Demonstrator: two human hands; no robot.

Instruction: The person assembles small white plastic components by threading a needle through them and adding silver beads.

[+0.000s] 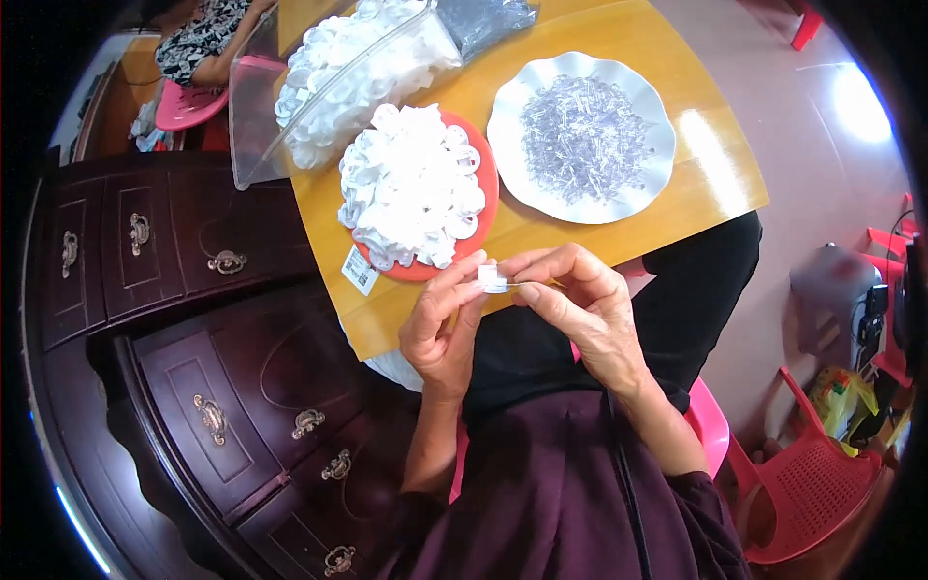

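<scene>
My left hand (447, 324) pinches a small white plastic part (492, 277) between thumb and fingers, just above my lap at the table's near edge. From the other side my right hand (580, 304) is closed on a thin, pin-like piece (514, 283) that meets the white part; its exact kind is too small to tell. Beyond my left hand, a heap of similar white plastic parts (411, 184) fills a red-orange plate (491, 193). Farther right stands a white scalloped plate (505, 159) with many small clear plastic pieces (585, 135) on it.
A clear plastic bin (253, 145) of more white parts leans at the table's far left, beside a bag of grey pieces (483, 24). The wooden table (710, 179) ends before my lap. Dark drawers (213, 358) stand left; a red chair (822, 493) is right. Another person (203, 43) sits far left.
</scene>
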